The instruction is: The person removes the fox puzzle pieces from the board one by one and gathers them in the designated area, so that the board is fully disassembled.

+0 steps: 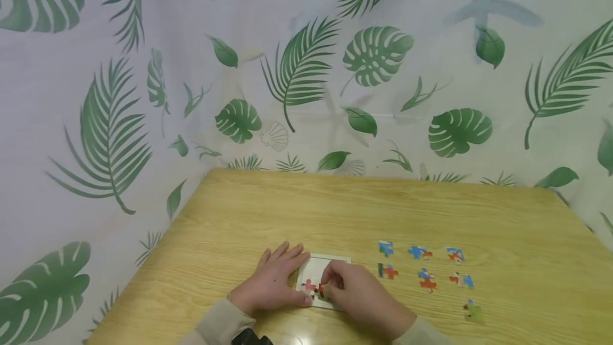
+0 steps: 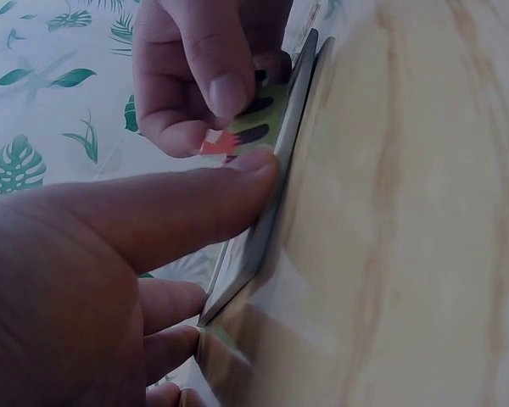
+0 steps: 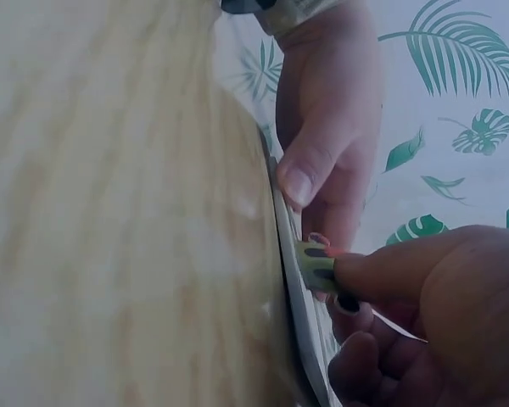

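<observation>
A small white puzzle tray (image 1: pixel 330 257) lies on the table before me. My left hand (image 1: pixel 274 284) rests at its left side with fingers spread, the thumb pressing on the near edge at the lower left corner. Between right thumb and fingertip, my right hand (image 1: pixel 360 293) pinches a green and red jigsaw piece (image 3: pixel 316 264) with dark marks. This piece is held over the tray's near edge, close to the left thumb (image 2: pixel 195 203). A pink and white jigsaw piece (image 1: pixel 308 285) sits inside the tray at its lower left, partly hidden by the hands.
Several loose jigsaw pieces lie spread in rows right of the tray, among them a blue one (image 1: pixel 386 248), a red one (image 1: pixel 427 280) and a green one (image 1: pixel 473 311). The wooden table (image 1: pixel 287 201) meets a leaf-patterned curtain (image 1: pixel 306 148) at its far edge.
</observation>
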`<state>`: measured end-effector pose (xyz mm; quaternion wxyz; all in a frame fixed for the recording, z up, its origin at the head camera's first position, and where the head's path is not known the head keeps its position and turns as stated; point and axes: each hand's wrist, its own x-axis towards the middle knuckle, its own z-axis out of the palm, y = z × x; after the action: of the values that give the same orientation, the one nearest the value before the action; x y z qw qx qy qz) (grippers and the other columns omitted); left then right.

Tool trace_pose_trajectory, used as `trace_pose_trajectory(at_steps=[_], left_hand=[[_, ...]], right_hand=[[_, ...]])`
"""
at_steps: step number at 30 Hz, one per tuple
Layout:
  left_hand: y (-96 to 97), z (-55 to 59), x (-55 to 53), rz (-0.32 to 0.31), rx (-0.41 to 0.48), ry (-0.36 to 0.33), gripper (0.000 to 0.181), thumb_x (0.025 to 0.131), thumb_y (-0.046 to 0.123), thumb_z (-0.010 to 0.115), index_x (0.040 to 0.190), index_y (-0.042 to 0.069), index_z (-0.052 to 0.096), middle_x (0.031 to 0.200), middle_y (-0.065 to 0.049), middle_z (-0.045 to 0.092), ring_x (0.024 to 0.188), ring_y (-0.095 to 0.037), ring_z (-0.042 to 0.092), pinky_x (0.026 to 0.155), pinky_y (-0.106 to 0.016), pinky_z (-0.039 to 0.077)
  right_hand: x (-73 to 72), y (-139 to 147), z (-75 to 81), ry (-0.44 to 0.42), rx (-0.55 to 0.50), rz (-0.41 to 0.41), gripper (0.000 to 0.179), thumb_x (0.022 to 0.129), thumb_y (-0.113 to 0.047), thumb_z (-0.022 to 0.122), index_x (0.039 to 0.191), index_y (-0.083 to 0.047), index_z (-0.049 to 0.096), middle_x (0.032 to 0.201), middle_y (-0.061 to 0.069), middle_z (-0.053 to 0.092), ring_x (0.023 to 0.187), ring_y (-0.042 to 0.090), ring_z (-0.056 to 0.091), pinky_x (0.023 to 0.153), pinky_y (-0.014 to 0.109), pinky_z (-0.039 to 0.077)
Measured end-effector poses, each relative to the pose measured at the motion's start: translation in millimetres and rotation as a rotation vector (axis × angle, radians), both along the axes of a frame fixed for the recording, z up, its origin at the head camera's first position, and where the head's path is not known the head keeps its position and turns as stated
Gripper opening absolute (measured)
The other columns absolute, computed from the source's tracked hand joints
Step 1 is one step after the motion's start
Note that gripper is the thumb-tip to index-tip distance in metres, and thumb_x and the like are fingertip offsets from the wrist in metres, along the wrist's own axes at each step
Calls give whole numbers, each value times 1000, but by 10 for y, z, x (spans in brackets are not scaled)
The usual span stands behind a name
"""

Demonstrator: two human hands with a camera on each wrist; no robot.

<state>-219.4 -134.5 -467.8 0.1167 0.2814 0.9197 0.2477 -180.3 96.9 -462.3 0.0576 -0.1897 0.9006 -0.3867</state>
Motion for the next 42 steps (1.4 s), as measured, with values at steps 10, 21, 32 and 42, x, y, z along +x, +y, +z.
trace_pose_trajectory(at_steps=[10, 21, 32, 42], left_hand=[[17, 13, 13, 9, 9, -12, 95, 79, 57, 78, 156, 16, 42, 165, -8, 27, 153, -34, 12, 118, -62, 0], [14, -7, 1, -4, 8, 1, 95, 79, 59, 78, 156, 15, 42, 164, -8, 29, 153, -35, 14, 117, -65, 3], [-22, -14, 16, -5, 7, 0, 95, 80, 59, 77, 156, 15, 42, 164, -8, 29, 153, -34, 13, 117, -65, 2], [-15, 22, 21, -9, 18, -6, 93, 81, 57, 78, 156, 15, 42, 164, -8, 29, 153, -35, 13, 117, -66, 3]], right_hand=[[-14, 160, 113, -52, -35, -23, 8, 92, -14, 70, 92, -21, 65, 74, -7, 56, 66, 12, 51, 58, 27, 43], [32, 604, 165, -56, 21, -32, 7, 95, -17, 70, 94, -21, 65, 77, -6, 57, 65, 11, 50, 57, 28, 43], [99, 1109, 220, -87, 55, -34, 9, 96, -26, 70, 97, -19, 64, 82, -5, 59, 69, 11, 51, 59, 27, 44], [193, 1499, 223, -114, 38, -28, 13, 96, -23, 70, 99, -12, 64, 81, -1, 57, 66, 9, 49, 57, 27, 44]])
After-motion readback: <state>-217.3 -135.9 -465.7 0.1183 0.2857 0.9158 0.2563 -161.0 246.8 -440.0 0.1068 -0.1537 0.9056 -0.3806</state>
